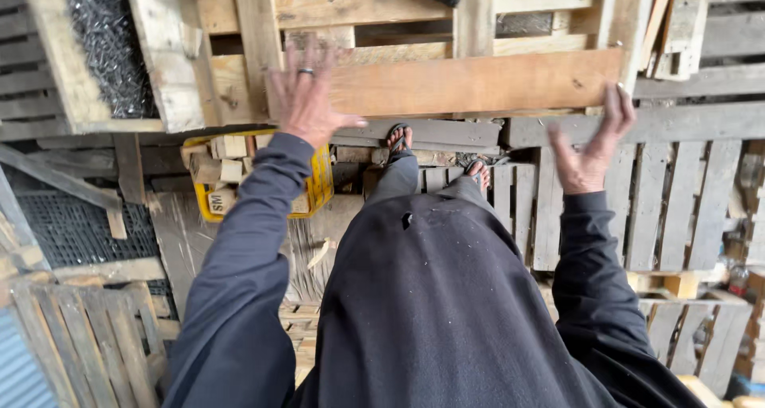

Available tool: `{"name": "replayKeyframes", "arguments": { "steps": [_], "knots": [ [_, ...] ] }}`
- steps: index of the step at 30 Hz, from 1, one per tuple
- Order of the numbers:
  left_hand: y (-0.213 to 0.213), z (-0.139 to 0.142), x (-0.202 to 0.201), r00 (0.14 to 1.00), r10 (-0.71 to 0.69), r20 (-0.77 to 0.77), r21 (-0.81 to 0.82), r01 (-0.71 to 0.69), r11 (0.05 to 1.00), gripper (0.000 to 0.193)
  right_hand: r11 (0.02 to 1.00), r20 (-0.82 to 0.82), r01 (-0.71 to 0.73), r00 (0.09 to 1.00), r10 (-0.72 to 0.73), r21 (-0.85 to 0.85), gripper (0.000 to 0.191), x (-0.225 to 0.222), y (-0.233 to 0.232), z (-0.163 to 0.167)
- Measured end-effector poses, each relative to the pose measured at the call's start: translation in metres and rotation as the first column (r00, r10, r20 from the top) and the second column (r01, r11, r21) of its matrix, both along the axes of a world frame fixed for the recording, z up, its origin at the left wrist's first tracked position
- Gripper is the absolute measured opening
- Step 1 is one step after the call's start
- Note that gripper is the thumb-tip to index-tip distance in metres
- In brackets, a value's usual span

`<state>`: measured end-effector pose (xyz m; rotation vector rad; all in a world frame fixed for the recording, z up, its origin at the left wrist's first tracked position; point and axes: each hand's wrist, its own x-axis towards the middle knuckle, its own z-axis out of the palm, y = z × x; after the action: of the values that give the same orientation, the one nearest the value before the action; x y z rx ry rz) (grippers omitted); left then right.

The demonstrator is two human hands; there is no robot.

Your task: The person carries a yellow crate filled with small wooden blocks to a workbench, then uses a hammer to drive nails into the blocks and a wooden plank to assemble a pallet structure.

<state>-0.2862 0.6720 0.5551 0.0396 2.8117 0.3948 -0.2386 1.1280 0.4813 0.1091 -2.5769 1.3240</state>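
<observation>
The person stands on grey pallets (677, 193) and holds a long wooden plank (478, 81) across the upper middle of the frame. The left hand (307, 97) lies flat on its left end, fingers spread, a ring on one finger. The right hand (594, 145) is open at the right end, with its fingertips touching the plank's edge, probably to keep it level. Below the left hand, a yellow crate (203, 209) holds small wood blocks (227, 157). Sandalled feet (398, 141) show under the plank.
</observation>
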Motion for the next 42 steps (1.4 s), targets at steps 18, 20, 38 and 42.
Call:
{"name": "replayKeyframes", "arguments": {
  "steps": [18, 20, 38, 42],
  "knots": [
    [0.37, -0.01, -0.051, 0.933, -0.333, -0.136, 0.123, 0.35, 0.929, 0.117, 0.829, 0.451, -0.284, 0.891, 0.043, 0.482, 0.117, -0.082, 0.077, -0.014],
    [0.37, -0.01, -0.05, 0.917, -0.349, -0.194, 0.126, 0.376, 0.918, 0.109, 0.848, 0.388, -0.238, 0.921, 0.041, 0.474, 0.113, -0.078, 0.08, -0.015],
    [0.367, -0.04, -0.039, 0.864, -0.435, -0.253, 0.083, 0.467, 0.88, 0.104, 0.928, 0.381, -0.232, 0.918, 0.11, 0.291, 0.117, -0.071, 0.096, -0.042],
    [0.367, -0.039, -0.039, 0.864, -0.418, -0.282, 0.093, 0.459, 0.884, 0.105, 0.94, 0.327, -0.215, 0.937, 0.121, 0.267, 0.113, -0.074, 0.095, -0.036]
  ]
}}
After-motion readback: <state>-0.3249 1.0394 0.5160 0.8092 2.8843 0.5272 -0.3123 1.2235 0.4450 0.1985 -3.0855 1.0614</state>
